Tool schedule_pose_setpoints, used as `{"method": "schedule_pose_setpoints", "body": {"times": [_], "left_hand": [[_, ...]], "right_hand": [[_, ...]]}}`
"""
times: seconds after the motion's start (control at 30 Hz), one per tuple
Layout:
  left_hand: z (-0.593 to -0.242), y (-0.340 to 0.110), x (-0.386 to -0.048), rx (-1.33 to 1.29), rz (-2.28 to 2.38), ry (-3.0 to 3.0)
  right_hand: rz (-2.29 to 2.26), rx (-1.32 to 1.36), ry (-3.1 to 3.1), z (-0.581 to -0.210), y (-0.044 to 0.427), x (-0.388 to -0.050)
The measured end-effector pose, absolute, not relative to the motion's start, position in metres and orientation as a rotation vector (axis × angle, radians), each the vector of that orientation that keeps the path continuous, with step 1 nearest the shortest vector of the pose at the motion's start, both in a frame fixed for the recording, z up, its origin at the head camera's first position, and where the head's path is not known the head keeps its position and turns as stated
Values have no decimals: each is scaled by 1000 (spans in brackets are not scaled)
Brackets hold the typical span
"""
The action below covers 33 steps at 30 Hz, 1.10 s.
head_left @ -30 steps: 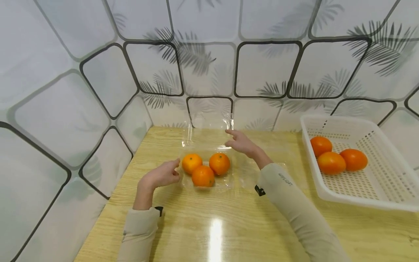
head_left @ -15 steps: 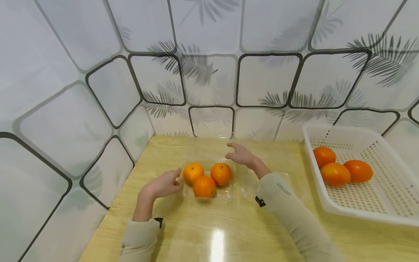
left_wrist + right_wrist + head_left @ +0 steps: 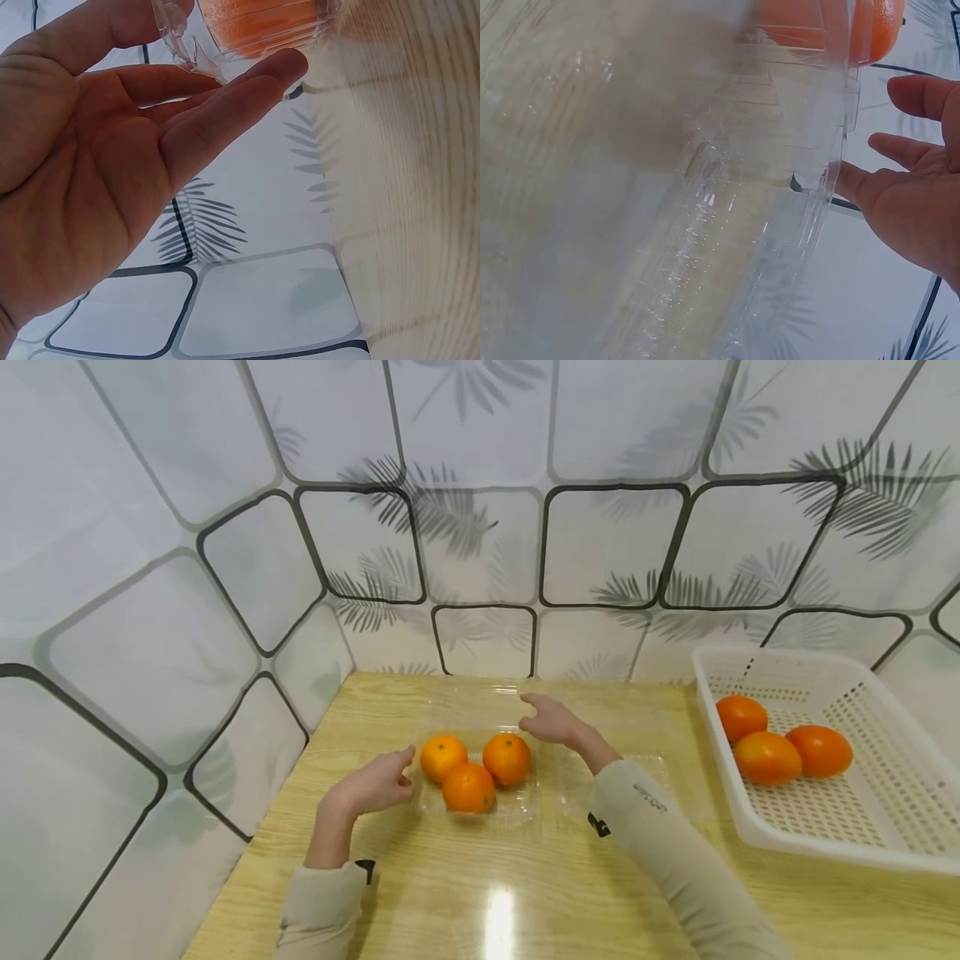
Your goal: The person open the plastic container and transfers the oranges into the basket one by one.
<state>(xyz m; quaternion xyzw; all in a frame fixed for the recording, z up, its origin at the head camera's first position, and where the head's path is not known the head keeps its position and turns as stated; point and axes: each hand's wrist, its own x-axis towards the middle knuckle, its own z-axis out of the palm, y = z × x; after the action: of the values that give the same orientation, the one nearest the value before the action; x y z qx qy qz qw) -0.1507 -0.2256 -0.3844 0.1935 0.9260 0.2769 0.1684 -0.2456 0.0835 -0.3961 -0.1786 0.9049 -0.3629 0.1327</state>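
Plainly, both hands flank one clear plastic container (image 3: 525, 807), a thin, glossy, squarish shell with ribbed walls. The left hand (image 3: 367, 789) is at its near-left side, palm showing in its wrist view, thumb and fingers apart with the crinkled transparent edge close to them; whether they press on it I cannot tell. The right hand (image 3: 553, 722) is by the far-right corner, fingers spread loosely, one fingertip at the plastic rim, apparently touching it, and nothing clamped.

Between the hands, three round oranges (image 3: 468, 787) with finely pitted skin sit together in the container. Its flat, see-through lid (image 3: 472, 703) lies folded back beyond them, left of the right fingertips. Under and beside the right forearm is a second clear tray (image 3: 572, 793), faint but for its glints.

Well to the right of the right hand, a white basket (image 3: 847, 852) of perforated plastic holds three smooth, oval, red-orange fruits (image 3: 767, 758). Beneath both hands runs a pale table (image 3: 420, 893) with streaky wood grain and a bright reflection.
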Motion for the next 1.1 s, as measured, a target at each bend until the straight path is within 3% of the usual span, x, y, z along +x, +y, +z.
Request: {"method": "schedule_pose_setpoints", "body": {"times": [0.43, 1.1], "left_hand": [[-386, -227, -153, 535, 786, 2615], [-386, -229, -153, 592, 703, 2660]], "right_hand": [[-1017, -573, 2608, -372, 98, -223], [-1365, -606, 2481, -367, 107, -148]]}}
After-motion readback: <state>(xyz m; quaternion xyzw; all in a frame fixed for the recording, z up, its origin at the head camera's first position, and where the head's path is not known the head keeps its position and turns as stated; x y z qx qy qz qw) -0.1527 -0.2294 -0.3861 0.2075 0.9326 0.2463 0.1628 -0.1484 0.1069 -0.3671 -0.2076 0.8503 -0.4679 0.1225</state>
